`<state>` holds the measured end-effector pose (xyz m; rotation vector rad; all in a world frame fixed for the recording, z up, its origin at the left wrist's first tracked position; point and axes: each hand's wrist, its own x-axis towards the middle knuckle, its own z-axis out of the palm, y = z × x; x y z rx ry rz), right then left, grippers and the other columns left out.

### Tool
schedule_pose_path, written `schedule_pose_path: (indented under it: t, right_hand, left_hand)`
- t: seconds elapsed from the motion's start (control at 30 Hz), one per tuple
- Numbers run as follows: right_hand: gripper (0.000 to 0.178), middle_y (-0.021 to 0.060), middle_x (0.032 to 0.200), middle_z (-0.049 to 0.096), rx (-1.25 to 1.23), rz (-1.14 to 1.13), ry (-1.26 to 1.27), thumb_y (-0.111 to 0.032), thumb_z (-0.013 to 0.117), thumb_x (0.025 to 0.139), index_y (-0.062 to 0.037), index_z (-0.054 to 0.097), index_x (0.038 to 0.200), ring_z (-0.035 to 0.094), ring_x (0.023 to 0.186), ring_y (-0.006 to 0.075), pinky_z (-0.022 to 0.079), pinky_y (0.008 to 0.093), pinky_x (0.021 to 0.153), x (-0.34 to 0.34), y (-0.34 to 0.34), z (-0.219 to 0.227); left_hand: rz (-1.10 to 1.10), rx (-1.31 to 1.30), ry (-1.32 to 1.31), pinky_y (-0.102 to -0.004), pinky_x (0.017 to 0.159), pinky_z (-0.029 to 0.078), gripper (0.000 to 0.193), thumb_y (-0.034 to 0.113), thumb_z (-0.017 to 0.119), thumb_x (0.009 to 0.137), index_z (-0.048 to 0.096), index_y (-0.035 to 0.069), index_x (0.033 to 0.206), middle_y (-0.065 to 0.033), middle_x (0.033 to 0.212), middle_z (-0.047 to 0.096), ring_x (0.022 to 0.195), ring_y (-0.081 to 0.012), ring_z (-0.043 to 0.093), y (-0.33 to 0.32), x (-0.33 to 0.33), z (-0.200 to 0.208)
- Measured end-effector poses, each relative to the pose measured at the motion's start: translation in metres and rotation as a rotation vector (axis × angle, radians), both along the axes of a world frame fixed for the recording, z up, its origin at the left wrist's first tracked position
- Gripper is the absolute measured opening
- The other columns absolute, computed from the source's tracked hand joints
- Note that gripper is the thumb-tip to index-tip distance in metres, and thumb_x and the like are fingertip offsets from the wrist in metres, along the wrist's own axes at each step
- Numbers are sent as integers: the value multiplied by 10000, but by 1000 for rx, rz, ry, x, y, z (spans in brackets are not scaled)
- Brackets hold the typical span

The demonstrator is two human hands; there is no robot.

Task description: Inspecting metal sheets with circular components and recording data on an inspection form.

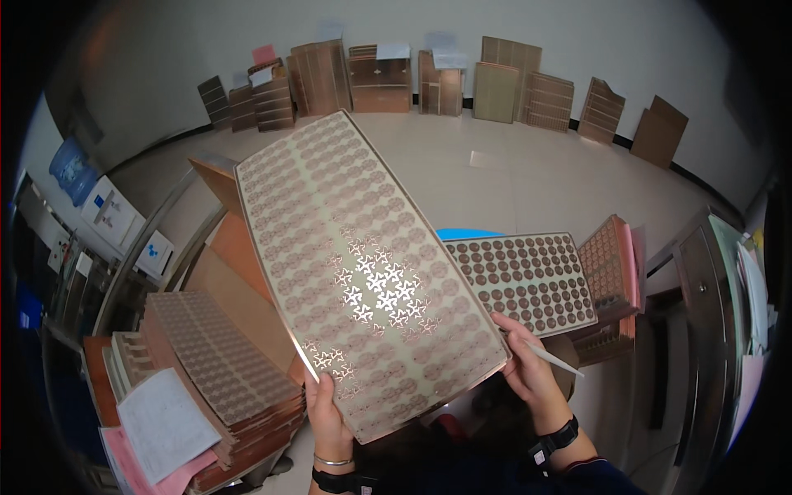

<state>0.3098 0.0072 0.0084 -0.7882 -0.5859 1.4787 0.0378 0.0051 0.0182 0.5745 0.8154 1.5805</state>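
panel (pixel 363 206) with rows of round, pale brown marks is tilted between your two hands, across the middle of the view, its far end pointing up and to the left. light glints off part of its face in bright star shapes. your left hand (pixel 327 419) is closed on its near left edge, thumb along the rim; the fingers beneath are hidden. your right hand (pixel 530 371) is closed on the right edge by the near corner, and a thin white stick (pixel 561 360) juts out from that hand. beyond the right edge you have a board (pixel 528 280) with rows of dark dots, its left end covered by your panel. to your left is a stack of sheets (pixel 227 355), with white paper (pixel 167 425) over pink paper (pixel 186 473) beside it. more boards (pixel 388 91) lean along the far wall (pixel 577 41).
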Motion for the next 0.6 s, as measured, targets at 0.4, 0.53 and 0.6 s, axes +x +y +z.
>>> schedule_pose_path:
  t: [0.4, 0.53, 0.6]
  right_hand:
    - [468, 127, 1229, 536, 55, -73, -35, -232, 516, 936, 15, 398, 1316, 545, 1093, 197, 451, 329, 920, 24, 14, 21]
    - [481, 124, 1251, 518, 59, -197, 88, -219, 517, 935, -6, 364, 1338, 527, 1118, 223, 433, 356, 952, 28, 14, 0]
    - [518, 123, 1317, 456, 120, -223, 98, -194, 526, 929, -21, 312, 1367, 455, 1208, 238, 380, 392, 1017, 21, 13, -7]
  left_hand:
    - [-266, 27, 82, -370, 1001, 378, 574, 361, 419, 964, 258, 44, 1414, -162, 1261, 528, 1164, -247, 500, 1, 6, 11]
    - [-258, 27, -302, -452, 1053, 333, 567, 427, 296, 984, 243, 77, 1427, -168, 1388, 403, 1259, -287, 419, 5, 15, 4]
    - [-213, 30, -475, -469, 1065, 317, 519, 368, 333, 989, 270, 75, 1412, -110, 1413, 384, 1280, -268, 395, 2, 26, 2]
